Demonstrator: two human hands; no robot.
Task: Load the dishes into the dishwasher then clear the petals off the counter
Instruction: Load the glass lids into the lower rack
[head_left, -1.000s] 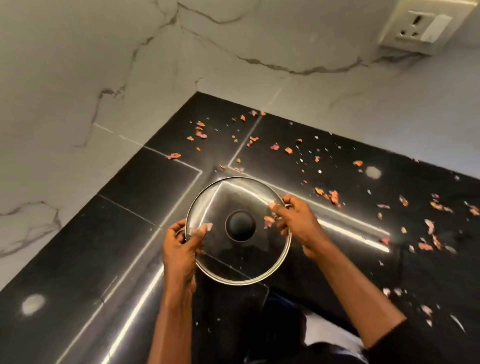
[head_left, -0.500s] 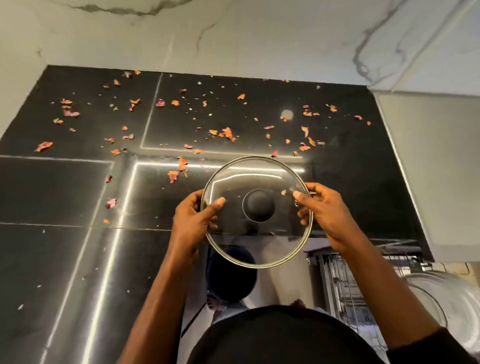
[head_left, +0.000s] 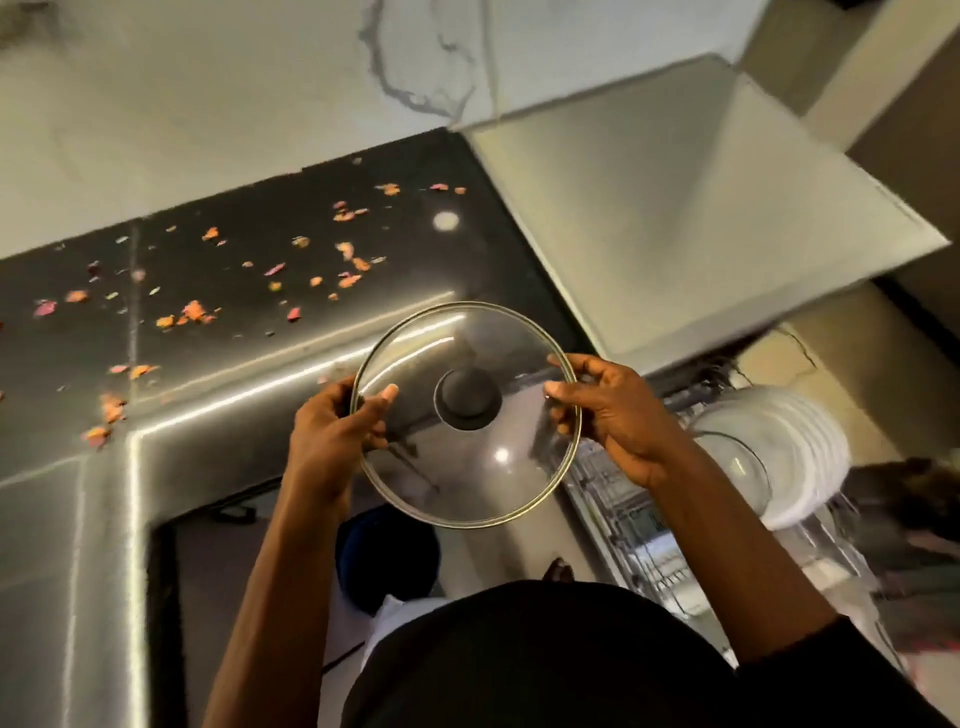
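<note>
A person holds one round glass lid in the air with both hands, over the front edge of a black counter near its right end. The lid has a metal rim and one black knob at its centre, facing up. The left hand grips the rim's left side, thumb on top of the glass and fingers curled beneath. The right hand grips the right side the same way.

To the right of the counter, below its level, an open dishwasher rack holds a row of white plates standing on edge; blur prevents an exact count, but there are at least five. One clear glass piece stands just in front of them.

Orange and pink petals, several dozen small bits, lie scattered across the counter's back and left parts, well apart from the lid. One blue round object sits low beneath the lid, on the floor.
</note>
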